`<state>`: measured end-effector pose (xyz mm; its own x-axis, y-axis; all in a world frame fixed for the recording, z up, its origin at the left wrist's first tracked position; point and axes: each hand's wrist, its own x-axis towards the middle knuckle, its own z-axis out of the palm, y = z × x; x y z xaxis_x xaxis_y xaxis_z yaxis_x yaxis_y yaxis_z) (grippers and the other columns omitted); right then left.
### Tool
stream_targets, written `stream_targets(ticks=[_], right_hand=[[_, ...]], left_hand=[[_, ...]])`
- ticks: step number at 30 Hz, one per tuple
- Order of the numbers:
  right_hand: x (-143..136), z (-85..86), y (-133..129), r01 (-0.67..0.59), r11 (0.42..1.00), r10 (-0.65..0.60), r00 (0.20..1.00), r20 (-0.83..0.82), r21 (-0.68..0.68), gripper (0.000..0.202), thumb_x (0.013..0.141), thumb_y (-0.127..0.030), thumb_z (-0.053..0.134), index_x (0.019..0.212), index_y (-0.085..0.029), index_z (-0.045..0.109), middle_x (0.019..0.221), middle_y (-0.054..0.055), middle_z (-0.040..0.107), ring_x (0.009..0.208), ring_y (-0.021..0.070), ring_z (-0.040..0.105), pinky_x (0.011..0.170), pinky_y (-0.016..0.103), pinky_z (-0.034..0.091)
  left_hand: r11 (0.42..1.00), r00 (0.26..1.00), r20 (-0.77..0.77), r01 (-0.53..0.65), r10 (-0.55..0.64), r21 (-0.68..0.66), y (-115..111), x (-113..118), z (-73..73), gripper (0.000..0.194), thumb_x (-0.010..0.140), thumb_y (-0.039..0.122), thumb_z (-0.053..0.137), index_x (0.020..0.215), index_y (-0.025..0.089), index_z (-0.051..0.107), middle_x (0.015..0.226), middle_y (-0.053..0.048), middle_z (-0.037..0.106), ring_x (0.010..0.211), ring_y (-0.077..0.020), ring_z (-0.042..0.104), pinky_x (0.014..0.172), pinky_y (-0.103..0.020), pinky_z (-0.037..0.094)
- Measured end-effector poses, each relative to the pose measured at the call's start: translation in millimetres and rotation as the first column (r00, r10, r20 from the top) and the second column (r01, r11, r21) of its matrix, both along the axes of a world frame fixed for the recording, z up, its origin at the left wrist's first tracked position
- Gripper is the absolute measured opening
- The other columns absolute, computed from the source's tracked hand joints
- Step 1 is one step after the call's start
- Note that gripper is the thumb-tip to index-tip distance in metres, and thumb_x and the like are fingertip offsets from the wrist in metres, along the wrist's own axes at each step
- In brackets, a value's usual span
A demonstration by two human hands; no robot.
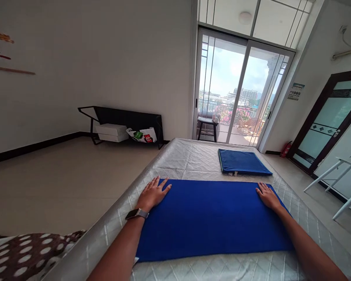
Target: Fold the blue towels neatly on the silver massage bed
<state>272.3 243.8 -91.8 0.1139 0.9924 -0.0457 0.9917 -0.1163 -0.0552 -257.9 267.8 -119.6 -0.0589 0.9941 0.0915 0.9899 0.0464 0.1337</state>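
A flat blue cloth (213,218) lies spread across the pale quilted mattress (181,156). My left hand (153,193) rests on the cloth's far left corner, fingers spread and palm down; a watch (137,213) is on that wrist. At the far right corner, my right hand (268,196) lies flat with its fingers stretched out. Neither hand grips anything. Beyond the cloth, toward the mattress's far end, sits a folded blue cloth piece (242,161) with a small pale tag at its near edge.
By the left wall stands a low black rack (125,115) with white boxes (111,132) and a printed bag (143,135). A brown polka-dot fabric (26,253) is at lower left. Sliding glass doors (236,89) rise behind the mattress. On the right are a white-legged table (345,168) and a fire extinguisher (286,149).
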Motion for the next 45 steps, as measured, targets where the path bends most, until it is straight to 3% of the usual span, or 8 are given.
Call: stream_targets(ticks=[4,11,16,19,26,30,36,45], right_hand=[[50,-7.4,0,0.100,0.994,-0.100,0.995,0.010,0.043,0.063,0.102,-0.040,0.020,0.157,-0.010,0.027,0.162,0.010,0.028,0.149,0.0205,0.025,0.121,0.038,0.021],[45,-12.8,0,0.100,0.994,-0.100,0.995,-0.017,0.043,0.064,0.102,-0.041,0.018,0.157,-0.009,0.025,0.163,0.010,0.025,0.150,0.0200,0.022,0.122,0.038,0.017],[44,-13.0,0,0.133,0.990,-0.131,0.991,-0.039,0.045,0.064,0.102,-0.043,0.019,0.157,-0.012,0.026,0.163,0.008,0.027,0.150,0.0197,0.023,0.122,0.037,0.016],[42,-12.3,-1,0.145,0.989,-0.143,0.989,-0.048,0.042,0.065,0.101,-0.043,0.020,0.158,-0.011,0.025,0.163,0.008,0.027,0.150,0.0207,0.023,0.122,0.038,0.016],[42,-12.7,-1,0.135,0.989,-0.131,0.989,-0.065,0.054,0.066,0.101,-0.042,0.019,0.157,-0.009,0.025,0.163,0.009,0.028,0.150,0.0218,0.024,0.122,0.039,0.017],[46,-18.0,1,0.119,0.990,-0.113,0.991,-0.070,0.078,0.066,0.101,-0.044,0.019,0.157,-0.011,0.026,0.163,0.009,0.028,0.150,0.0213,0.024,0.122,0.039,0.017],[46,-19.2,2,0.122,0.990,-0.117,0.991,-0.069,0.067,0.066,0.100,-0.043,0.020,0.157,-0.009,0.026,0.163,0.010,0.027,0.150,0.0211,0.024,0.122,0.039,0.016],[50,-24.2,4,0.134,0.988,-0.129,0.990,-0.059,0.079,0.066,0.101,-0.045,0.020,0.157,-0.011,0.027,0.162,0.009,0.029,0.149,0.0209,0.025,0.122,0.039,0.018]], left_hand=[[1.000,1.000,0.006,0.003,-0.003,-0.019,0,-2,1.5,0.066,0.096,0.056,0.031,0.153,0.023,0.038,0.159,-0.012,0.038,0.148,-0.0310,0.030,0.119,-0.049,0.023],[0.999,0.999,-0.034,0.025,-0.026,-0.034,0,-9,-2.8,0.067,0.097,0.054,0.029,0.153,0.018,0.036,0.160,-0.016,0.035,0.148,-0.0322,0.030,0.119,-0.048,0.022],[0.982,0.994,-0.089,0.071,-0.056,0.173,0,3,2.8,0.063,0.097,0.048,0.030,0.147,0.014,0.045,0.155,-0.017,0.043,0.144,-0.0328,0.037,0.118,-0.052,0.027],[0.937,0.979,-0.060,0.205,-0.196,0.282,-3,51,13.2,0.058,0.098,0.046,0.032,0.141,0.012,0.052,0.151,-0.017,0.049,0.143,-0.0324,0.040,0.117,-0.052,0.031],[0.828,0.829,0.017,0.558,-0.559,0.052,-6,230,16.5,0.062,0.102,0.051,0.026,0.149,0.013,0.043,0.156,-0.014,0.042,0.146,-0.0262,0.035,0.120,-0.043,0.027],[0.834,0.833,0.053,0.552,-0.551,0.011,0,267,7.3,0.067,0.102,0.053,0.019,0.152,0.012,0.038,0.159,-0.014,0.037,0.149,-0.0266,0.029,0.122,-0.044,0.023],[0.889,0.889,0.039,0.457,-0.456,-0.032,11,205,-7.6,0.072,0.099,0.062,0.019,0.154,0.017,0.035,0.162,-0.012,0.030,0.151,-0.0262,0.023,0.122,-0.045,0.020],[0.996,0.994,-0.063,0.086,-0.087,-0.018,32,-16,-25.9,0.078,0.096,0.061,0.020,0.153,0.010,0.035,0.158,-0.018,0.035,0.148,-0.0296,0.031,0.119,-0.049,0.025]])
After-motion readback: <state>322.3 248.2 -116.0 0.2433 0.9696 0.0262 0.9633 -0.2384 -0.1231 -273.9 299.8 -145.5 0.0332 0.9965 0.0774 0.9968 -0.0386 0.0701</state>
